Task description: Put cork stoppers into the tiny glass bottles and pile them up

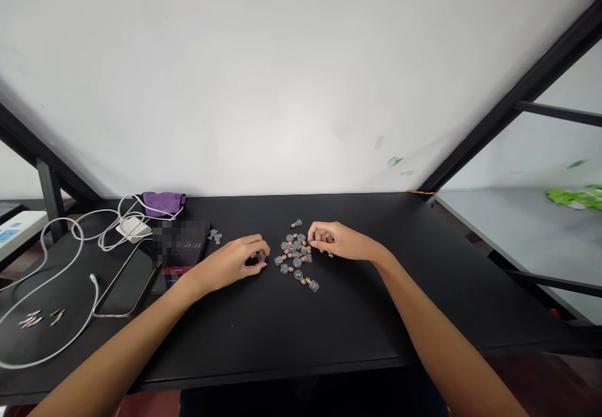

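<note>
A loose pile of tiny clear glass bottles with cork stoppers (295, 254) lies on the black table in front of me. At its right edge my right hand (332, 239) is closed in a pinch, its fingertips on a small bottle that they mostly hide. To the left of the pile, my left hand (239, 259) rests low on the table, thumb and fingers curled round small clear glass bottles (260, 257). One corked bottle (296, 223) lies apart behind the pile. Two or so small clear pieces (215, 236) lie beyond my left hand.
Phones (126, 282) and a dark device with a lit clock (190, 244) lie at the left, beside a white charger (134, 229) and its looped cable (78, 335). A purple pouch (163, 204) sits near the wall. Small metallic bits (31, 320) lie far left. Black frame bars (517, 100) flank the table.
</note>
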A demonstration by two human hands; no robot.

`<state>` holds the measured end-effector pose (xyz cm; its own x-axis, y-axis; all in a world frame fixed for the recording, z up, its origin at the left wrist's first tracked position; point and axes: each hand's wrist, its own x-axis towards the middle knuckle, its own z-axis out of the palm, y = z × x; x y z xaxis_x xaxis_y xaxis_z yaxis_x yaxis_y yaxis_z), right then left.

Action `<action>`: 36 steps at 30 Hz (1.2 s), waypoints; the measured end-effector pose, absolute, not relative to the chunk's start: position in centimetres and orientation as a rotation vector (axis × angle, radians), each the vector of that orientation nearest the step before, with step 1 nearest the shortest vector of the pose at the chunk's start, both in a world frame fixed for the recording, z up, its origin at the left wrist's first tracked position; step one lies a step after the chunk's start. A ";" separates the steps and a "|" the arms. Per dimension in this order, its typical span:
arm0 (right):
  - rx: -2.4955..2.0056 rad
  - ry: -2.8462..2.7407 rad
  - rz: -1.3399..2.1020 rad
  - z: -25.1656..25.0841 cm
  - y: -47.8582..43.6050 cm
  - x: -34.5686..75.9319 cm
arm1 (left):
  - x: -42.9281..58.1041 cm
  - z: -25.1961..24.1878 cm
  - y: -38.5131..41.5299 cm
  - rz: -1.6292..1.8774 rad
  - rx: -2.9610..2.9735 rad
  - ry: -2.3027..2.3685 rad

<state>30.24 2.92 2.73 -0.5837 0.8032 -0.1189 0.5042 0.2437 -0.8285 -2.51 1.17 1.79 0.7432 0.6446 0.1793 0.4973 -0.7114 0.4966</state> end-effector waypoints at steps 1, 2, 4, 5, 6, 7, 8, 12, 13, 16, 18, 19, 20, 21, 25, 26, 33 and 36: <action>-1.206 -2.204 1.254 2.6 3.0 30.3 | -2.4 1.7 1.1 0.487 2.557 0.876; -1.205 -2.213 1.242 2.5 3.1 30.4 | -2.3 1.6 1.0 0.493 2.592 0.877; -1.205 -2.220 1.229 2.4 3.1 30.5 | -2.1 1.5 0.8 0.506 2.655 0.883; -1.205 -2.216 1.232 2.4 3.1 30.5 | -2.0 1.3 0.8 0.517 2.679 0.889; -1.206 -2.206 1.238 2.5 3.0 30.4 | -2.0 1.2 0.7 0.535 2.696 0.899; -1.208 -2.193 1.248 2.6 3.0 30.4 | -1.9 1.1 0.7 0.554 2.706 0.909; -1.214 -2.178 1.256 2.7 2.9 30.3 | -1.8 1.0 0.7 0.576 2.710 0.917; -1.258 -2.159 1.227 2.8 2.9 30.2 | -1.3 0.4 0.4 0.661 2.691 0.937; -1.271 -2.166 1.196 2.7 2.9 30.2 | -1.1 0.3 0.4 0.685 2.675 0.948; -1.292 -2.184 1.071 2.5 3.2 30.4 | -0.6 -0.1 0.1 0.771 2.608 0.994; -1.293 -2.196 1.011 2.3 3.4 30.4 | -0.4 -0.3 -0.1 0.828 2.567 1.010; -1.294 -2.201 0.996 2.2 3.4 30.4 | -0.3 -0.4 -0.1 0.854 2.552 1.011; -1.296 -2.207 0.986 2.1 3.5 30.3 | -0.2 -0.5 -0.2 0.875 2.539 1.011; -1.296 -2.213 0.976 2.1 3.5 30.3 | -0.1 -0.5 -0.2 0.890 2.529 1.010; -1.282 -2.221 0.957 2.0 3.5 30.0 | 0.0 -0.6 -0.2 0.938 2.492 1.029; -1.282 -2.219 0.961 2.0 3.5 30.0 | 0.0 -0.6 -0.1 0.953 2.478 1.032; -1.357 -2.202 1.043 3.2 3.4 31.8 | 0.0 -1.0 0.3 1.057 2.385 0.984; -1.383 -2.259 1.197 3.8 3.3 32.9 | 0.1 -0.8 0.2 1.087 2.373 0.976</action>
